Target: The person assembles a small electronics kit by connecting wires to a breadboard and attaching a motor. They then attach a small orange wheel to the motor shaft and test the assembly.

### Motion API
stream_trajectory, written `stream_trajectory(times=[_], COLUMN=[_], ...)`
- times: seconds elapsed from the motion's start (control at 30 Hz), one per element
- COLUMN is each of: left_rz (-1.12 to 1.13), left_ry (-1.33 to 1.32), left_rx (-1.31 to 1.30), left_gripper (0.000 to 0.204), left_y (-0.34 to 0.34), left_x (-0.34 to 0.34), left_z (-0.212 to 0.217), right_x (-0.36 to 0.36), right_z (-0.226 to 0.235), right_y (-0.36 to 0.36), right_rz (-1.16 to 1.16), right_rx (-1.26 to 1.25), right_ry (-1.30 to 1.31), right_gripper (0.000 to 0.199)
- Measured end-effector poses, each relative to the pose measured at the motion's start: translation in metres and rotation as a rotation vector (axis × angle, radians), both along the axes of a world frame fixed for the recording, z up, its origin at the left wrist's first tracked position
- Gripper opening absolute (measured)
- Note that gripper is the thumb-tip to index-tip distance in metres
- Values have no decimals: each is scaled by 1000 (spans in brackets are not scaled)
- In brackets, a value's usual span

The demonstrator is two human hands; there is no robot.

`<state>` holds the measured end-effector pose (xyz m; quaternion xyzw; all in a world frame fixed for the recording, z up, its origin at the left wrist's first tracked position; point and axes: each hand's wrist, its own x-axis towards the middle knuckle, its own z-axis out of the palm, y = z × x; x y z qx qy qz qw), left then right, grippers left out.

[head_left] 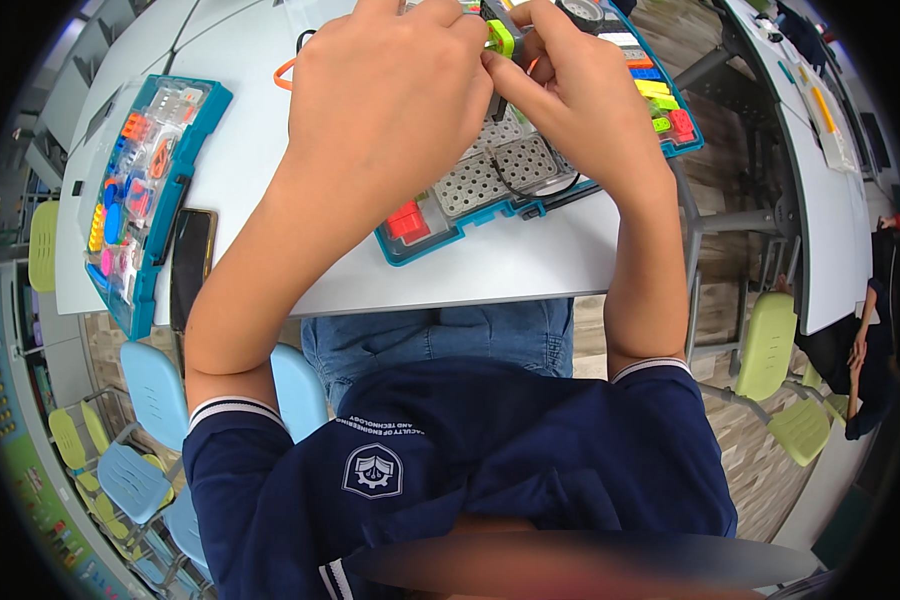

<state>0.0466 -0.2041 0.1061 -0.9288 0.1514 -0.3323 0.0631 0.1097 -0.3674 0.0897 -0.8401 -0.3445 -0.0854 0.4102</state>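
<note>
Lime-green piece (501,38) pinched between left hand (385,90) and right hand (570,95), above teal parts tray (440,240), white table (490,265)

- A classroom or teaching lab, of the kind used for hands-on building lessons.
- White tables (530,262) stand in rows, one near and another (820,200) to the right, on grey metal legs.
- Light stackable chairs surround them: pale blue ones (155,395) near left, yellow-green ones (765,345) to the right and one (42,245) at far left.
- Teal compartment trays of small coloured plastic building parts lie on the near table, one (150,190) on the left, one (530,190) in the middle.
- The floor (750,440) is wood-patterned planking.
- Another seated person (865,350) at the right edge suggests a shared room.
- A colourful wall display (10,400) runs along the left edge.
</note>
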Motion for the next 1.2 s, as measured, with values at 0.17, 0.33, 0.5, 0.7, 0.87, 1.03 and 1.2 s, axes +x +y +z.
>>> stream_trajectory(times=[0.17, 0.33, 0.5, 0.7, 0.87, 1.03, 1.2], left_rz=[35, 33, 1, 4, -261, -633, -951], left_ry=[2, 16, -26, 45, -27, 74, 50], left_rx=[-28, -65, -83, -215, -752, -1297, -1664], left_gripper=[12, 13, 15, 20, 31, 32, 31], left_y=[-2, 0, 7, 10, 27, 56, 84], left_x=[-1, -2, 1, 0, 11, 10, 14], left_z=[-3, -7, -5, 11, 31, 48, 39], right_x=[0, 4, 3, 5, 3, 0, 3], right_z=[-17, -30, -31, -29, -26, -22, -24], right_y=[6, 12, 14, 14, 13, 10, 6], right_rz=[-46, -29, -87, -113, -103, -119, -110], right_rx=[-63, 10, -14, -1, -3, -28, -29], right_ry=[-160, -219, -161, -153, -105, -61, -124], right_gripper=[21, 27, 27, 22, 29, 31, 34])
